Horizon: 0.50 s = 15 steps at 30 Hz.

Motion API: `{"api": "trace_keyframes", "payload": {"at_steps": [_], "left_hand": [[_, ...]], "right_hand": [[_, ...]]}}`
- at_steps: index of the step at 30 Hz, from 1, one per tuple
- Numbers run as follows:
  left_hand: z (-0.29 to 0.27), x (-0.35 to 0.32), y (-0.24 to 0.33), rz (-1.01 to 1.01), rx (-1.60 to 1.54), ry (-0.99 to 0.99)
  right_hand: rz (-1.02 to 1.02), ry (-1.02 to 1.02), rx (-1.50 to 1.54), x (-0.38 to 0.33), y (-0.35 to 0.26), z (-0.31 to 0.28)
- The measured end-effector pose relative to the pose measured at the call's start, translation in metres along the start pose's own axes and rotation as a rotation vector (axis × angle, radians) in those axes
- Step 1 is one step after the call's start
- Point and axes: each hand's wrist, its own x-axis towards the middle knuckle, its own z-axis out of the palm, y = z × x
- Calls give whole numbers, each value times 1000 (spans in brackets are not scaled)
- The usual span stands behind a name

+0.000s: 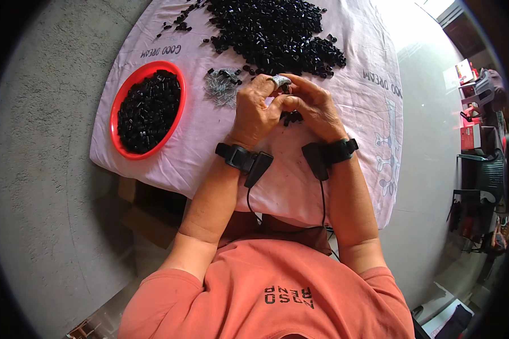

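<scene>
Over the middle of the cloth-covered table, my left hand (pixel 253 113) and my right hand (pixel 318 110) meet, fingertips pinched together. Between them is a small black plastic piece (pixel 286 88), mostly hidden by the fingers. A silver-grey wrap (pixel 280 81) covers a finger of my left hand. Just below the fingers lie a few loose black pieces (pixel 292 118). Left of my left hand sits a small heap of thin silvery metal pins (pixel 221 88). Beyond both hands spreads a large pile of black plastic pieces (pixel 271 37).
A red bowl (pixel 181 107) filled with black pieces stands at the table's left. Pink printed cloth (pixel 356 107) covers the table. A cardboard box (pixel 147 226) is under its near left edge. Shelving and stacked goods (pixel 481 135) line the far right. Each wrist wears a cabled strap.
</scene>
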Motion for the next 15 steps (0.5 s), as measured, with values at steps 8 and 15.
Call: {"api": "trace_keyframes", "payload": {"at_steps": [8, 15], "left_hand": [[0, -2, -1, 25, 28, 17], [2, -2, 3, 43, 16, 32]], "right_hand": [[-39, 42, 14, 2, 4, 1], [-47, 54, 48, 1, 2, 0]]}}
